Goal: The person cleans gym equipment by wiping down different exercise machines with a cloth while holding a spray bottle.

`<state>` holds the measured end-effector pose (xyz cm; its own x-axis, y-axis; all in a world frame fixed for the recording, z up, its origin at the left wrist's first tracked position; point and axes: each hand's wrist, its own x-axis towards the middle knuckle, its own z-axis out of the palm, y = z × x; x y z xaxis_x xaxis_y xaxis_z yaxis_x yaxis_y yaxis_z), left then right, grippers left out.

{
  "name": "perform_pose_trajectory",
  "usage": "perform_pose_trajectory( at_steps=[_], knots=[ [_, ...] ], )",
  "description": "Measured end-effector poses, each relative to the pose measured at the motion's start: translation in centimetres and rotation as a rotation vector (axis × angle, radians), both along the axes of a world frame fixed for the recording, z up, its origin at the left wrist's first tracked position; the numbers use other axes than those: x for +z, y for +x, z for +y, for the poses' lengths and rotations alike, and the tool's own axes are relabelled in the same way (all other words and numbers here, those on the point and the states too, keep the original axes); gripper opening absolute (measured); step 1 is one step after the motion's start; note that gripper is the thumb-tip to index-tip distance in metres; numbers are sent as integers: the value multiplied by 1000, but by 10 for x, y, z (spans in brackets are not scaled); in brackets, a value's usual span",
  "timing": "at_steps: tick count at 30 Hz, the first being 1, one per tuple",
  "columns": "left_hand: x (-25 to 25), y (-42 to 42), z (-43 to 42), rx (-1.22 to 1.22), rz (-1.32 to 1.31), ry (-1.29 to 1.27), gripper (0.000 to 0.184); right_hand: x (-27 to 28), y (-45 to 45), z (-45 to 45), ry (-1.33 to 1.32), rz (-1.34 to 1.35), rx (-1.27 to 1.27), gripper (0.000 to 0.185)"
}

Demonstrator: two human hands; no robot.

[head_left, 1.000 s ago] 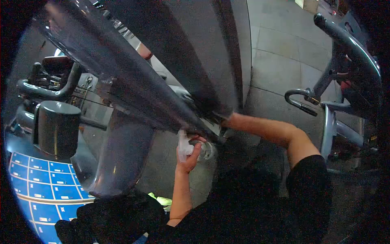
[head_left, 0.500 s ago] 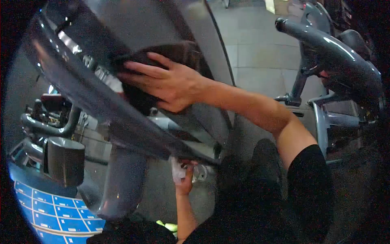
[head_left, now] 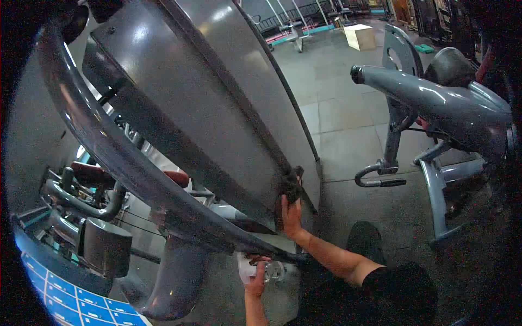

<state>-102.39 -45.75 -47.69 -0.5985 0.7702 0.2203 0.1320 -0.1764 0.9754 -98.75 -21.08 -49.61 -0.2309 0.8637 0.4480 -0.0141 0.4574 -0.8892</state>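
My right hand [head_left: 292,216] presses a dark, bunched cloth [head_left: 290,187] against the lower part of a grey machine panel [head_left: 217,103]. Its fingers are partly hidden by the cloth. Below the curved dark metal tube [head_left: 130,168], my left hand [head_left: 255,278] is closed around a clear plastic bottle [head_left: 275,271]. A whitish part [head_left: 246,266] shows at the left side of that hand; its exact form is hard to make out. The bottle lies roughly sideways in my grip.
Another gym machine [head_left: 435,95] with a thick grey arm stands at the right. A light box [head_left: 359,37] sits on the tiled floor [head_left: 342,114] farther back. More equipment [head_left: 103,239] and blue panels [head_left: 76,299] are at the left.
My right hand has moved down and to the right along the panel with the dark cloth. The view has shifted, showing more floor behind. My left hand still holds the bottle.
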Motion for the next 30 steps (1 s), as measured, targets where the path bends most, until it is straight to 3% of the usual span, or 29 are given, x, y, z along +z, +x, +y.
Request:
perform_pose_trajectory(
  at_steps=[1,3,6,9,11,13,15,17,19,22,23,26,30],
  knots=[
    [7,5,1,4,6,2,24,32,7,-1,55,320,-126,71],
    [20,9,4,-9,94,43,28,68,2,29,246,286,-132,75],
    [9,2,2,-1,95,43,33,158,-21,93,285,405,-230,74],
    [-6,6,0,160,-52,49,35,273,-29,129,348,378,-198,74],
    [24,15,1,117,-62,2,38,348,-39,139,632,355,-331,78],
    [32,18,3,76,-71,-42,41,437,-45,152,887,366,-386,62],
    [21,14,2,39,-79,-41,44,524,-33,146,932,296,-261,74],
    [7,6,-4,92,48,-138,49,568,-28,142,997,404,-243,78],
    [-4,3,-12,149,154,-235,53,565,-28,145,962,379,-251,83],
    [-8,3,-18,101,813,-528,55,509,-49,165,949,442,-316,95],
    [-10,4,-21,114,770,-511,55,471,-48,168,939,400,-322,96],
    [-6,8,-12,170,280,-292,55,316,-17,152,778,317,-190,91],
    [8,15,2,194,122,-207,56,88,8,136,410,184,-40,96]
  ],
)
